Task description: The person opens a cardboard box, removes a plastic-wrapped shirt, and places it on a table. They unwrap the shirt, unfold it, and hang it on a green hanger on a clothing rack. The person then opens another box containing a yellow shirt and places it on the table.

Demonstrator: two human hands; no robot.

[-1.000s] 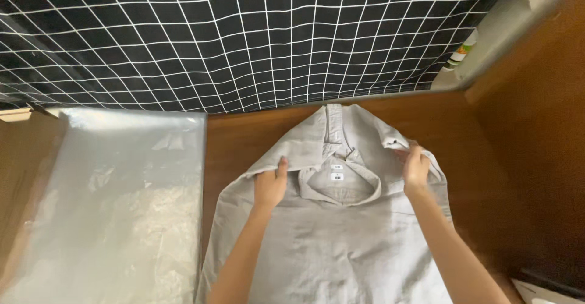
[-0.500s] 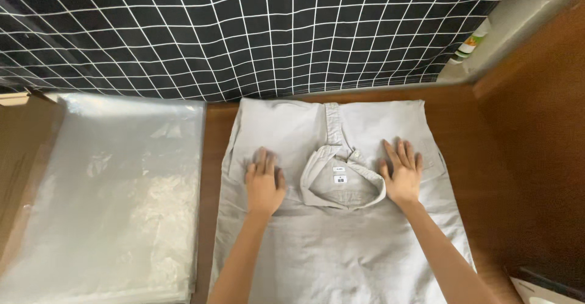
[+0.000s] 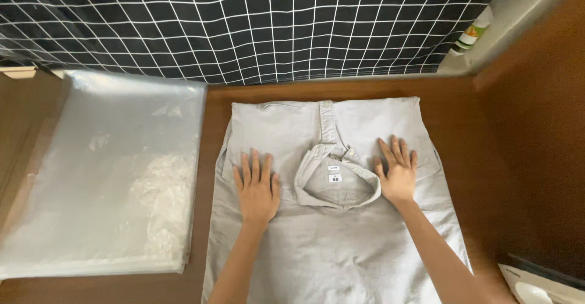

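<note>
head view: a pale grey collared shirt lies flat, front side down, on a brown wooden table, and everything else here is placed from that shirt. its collar sits in the middle of the upper half, opened toward the person, with a small white label showing inside it. above the collar a folded-over panel of the shirt with its button placket runs up to the far edge, so the cloth there looks doubled.

the left hand rests just left of the collar, palm down, fingers spread and flat on the fabric. the right hand mirrors it just right of the collar, also open and pressed flat, pinching nothing. placed evenly on both sides like this, the hands seem to be holding the folded part down and smoothing it so it stays square, though that is a judgement.

left of the shirt, close beside its edge, lies a stack of clear plastic bags, flat and within easy reach. beyond the shirt's far edge hangs a black cloth with a white grid. up and to the right of the shirt a small bottle with a green band stands on a ledge. at the lower right, well apart from the shirt, the corner of a white device shows.
</note>
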